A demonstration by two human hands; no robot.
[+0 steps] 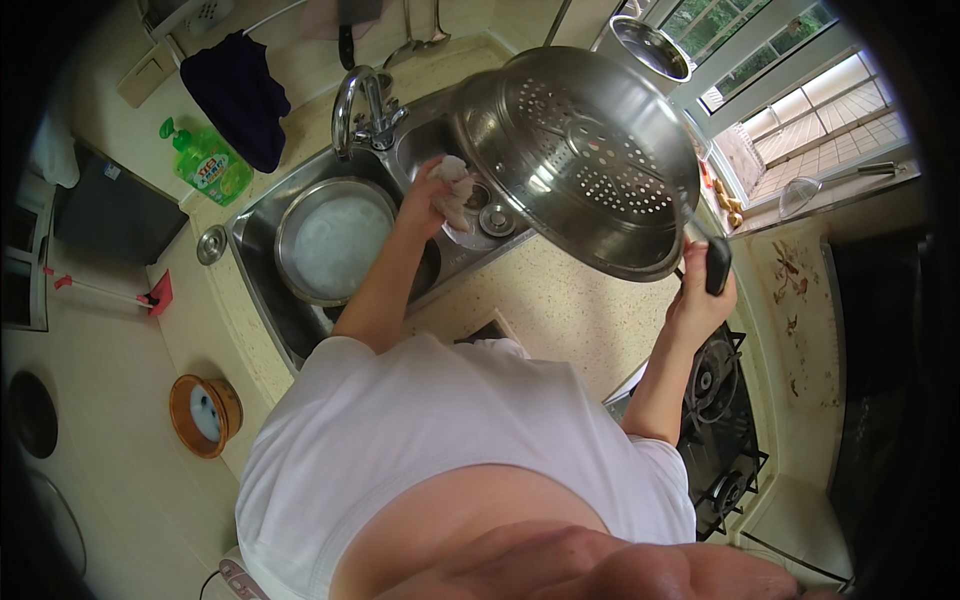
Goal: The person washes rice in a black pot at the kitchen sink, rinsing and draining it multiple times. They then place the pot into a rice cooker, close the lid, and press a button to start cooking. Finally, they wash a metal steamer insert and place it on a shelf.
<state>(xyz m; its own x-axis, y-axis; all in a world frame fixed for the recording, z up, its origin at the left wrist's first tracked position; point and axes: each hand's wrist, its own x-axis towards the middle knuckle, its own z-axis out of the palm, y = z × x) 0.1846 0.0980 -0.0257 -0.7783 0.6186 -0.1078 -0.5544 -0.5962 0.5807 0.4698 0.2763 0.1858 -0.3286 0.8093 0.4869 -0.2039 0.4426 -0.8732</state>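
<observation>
My right hand [699, 294] grips the black side handle [718, 266] of a large stainless-steel steamer tray [577, 161]. The tray is held tilted above the counter, its perforated bottom facing me. A damp pale cloth [454, 193] is bunched in my left hand [426, 204], which hangs over the smaller sink basin [431, 139]. Left of that hand, a round metal basin [334, 241] of cloudy, soapy water sits in the larger sink basin [259, 225]. The tray hides part of the small basin and the counter behind it.
A chrome faucet [367, 112] rises behind the sinks. A green dish-soap bottle [210, 166] stands at the left, near a hanging dark cloth [238, 94]. At the right is a gas stove [712, 420]. A metal pot [649, 49] stands by the window; a brown bowl [206, 415] is at lower left.
</observation>
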